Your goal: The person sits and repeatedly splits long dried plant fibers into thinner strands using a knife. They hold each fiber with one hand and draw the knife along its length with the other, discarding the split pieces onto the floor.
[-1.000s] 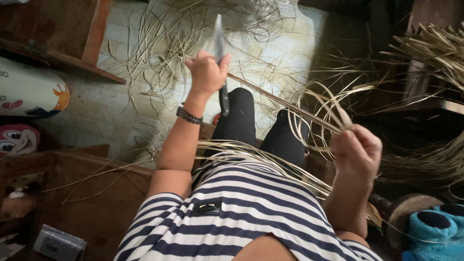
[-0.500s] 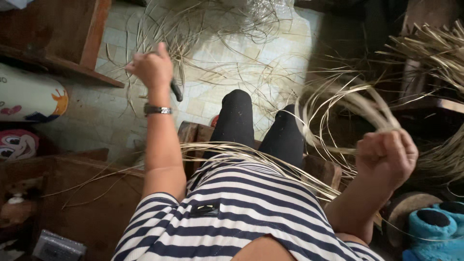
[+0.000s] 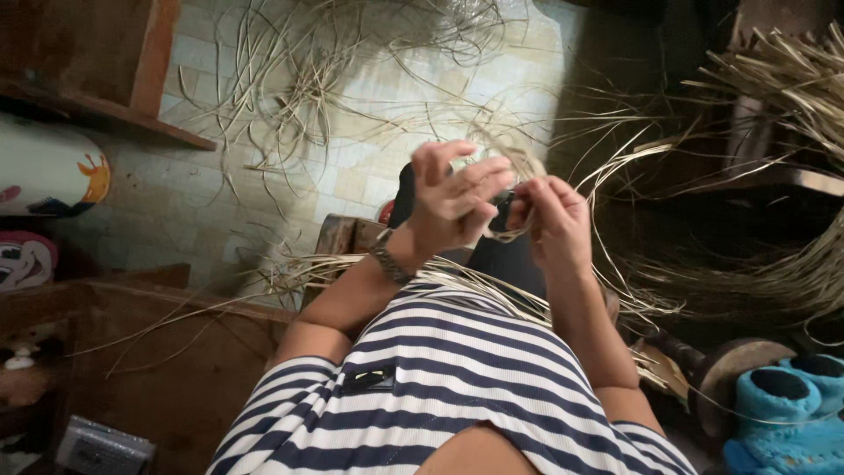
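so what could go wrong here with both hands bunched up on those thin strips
1. The left hand and right hand meet close on a thin strip; its edge might nick a finger.
2. Loose strips across the lap could snag a wrist and tangle.

You are wearing a short-sleeved top point(image 3: 457, 387) in navy and white horizontal stripes, with a small dark patch showing on the left chest. Both forearms are showing bare below the sleeves. A metal-link watch point(image 3: 385, 262) is sitting on your left wrist. Dark trousers point(image 3: 501, 255) are covering your legs, the knees showing just beyond your hands. Your left hand point(image 3: 457, 198) and right hand point(image 3: 554, 220) are wearing no gloves.
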